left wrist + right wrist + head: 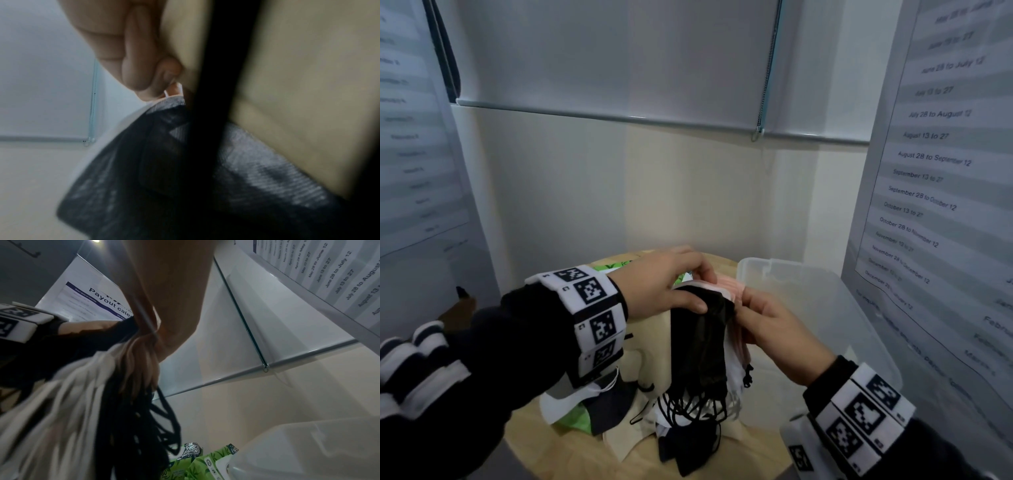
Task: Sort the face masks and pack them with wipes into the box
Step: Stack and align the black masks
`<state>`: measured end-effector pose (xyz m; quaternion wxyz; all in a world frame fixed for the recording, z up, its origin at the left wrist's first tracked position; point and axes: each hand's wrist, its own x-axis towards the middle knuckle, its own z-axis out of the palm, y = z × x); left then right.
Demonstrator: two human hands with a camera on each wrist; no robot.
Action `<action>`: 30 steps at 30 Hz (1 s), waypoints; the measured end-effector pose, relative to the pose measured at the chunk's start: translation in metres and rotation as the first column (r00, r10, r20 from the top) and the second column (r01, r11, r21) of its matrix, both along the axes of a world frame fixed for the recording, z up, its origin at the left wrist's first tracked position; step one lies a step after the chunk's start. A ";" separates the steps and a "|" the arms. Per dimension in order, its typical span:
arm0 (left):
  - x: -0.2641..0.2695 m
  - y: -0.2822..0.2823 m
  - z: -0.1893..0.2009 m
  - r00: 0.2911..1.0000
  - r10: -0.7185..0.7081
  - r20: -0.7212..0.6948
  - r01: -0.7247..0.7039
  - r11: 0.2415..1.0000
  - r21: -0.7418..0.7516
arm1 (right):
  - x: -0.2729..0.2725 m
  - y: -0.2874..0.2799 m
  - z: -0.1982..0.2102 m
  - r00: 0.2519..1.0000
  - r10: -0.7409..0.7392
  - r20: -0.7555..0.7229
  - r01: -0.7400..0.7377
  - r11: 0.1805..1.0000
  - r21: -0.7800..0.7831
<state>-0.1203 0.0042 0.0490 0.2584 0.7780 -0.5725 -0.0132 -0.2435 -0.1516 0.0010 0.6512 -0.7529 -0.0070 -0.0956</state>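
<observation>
Black masks (702, 346) on the near face of a mixed bundle, held up centre frame in head view, white (732, 383) and pink masks (726, 286) stacked behind. Ear loops (688, 407) hang off the bottom edge

L hand (664, 284): thumb curled onto the black face, fingers over the top edge, so pinching the bundle. R hand (774, 329): fingers curled round the bundle's right side, gripping pink/white layers. R wrist cam agrees, fingers (144, 353) clamped on the fanned stack. L wrist cam mostly blocked by beige (298, 81) + black fabric (164, 162)

Rest of masks: loose pile on round wooden table (544, 442) below the hands, beige (654, 342), dark and white ones mixed. Green wipes pack (197, 464) at the table's far side, partly behind L hand in head view. Clear plastic box (808, 301) right of centre, open, just beside R hand. Can't see anything in it, though the floor's partly hidden

Step, my read: sorting by colour, squaring up the stack. Packing not begun

Next prob needs: edges aligned, loops tucked so they don't snag on the box rim, then lay the stack flat in the box, leave room for wipes. Soft stack, will splay if grip loosens
</observation>
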 end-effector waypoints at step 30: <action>-0.015 -0.004 -0.017 0.999 -0.035 -0.008 0.032 0.978 -0.206 | -0.003 -0.004 -0.007 0.997 -0.073 0.025 0.068 0.981 0.181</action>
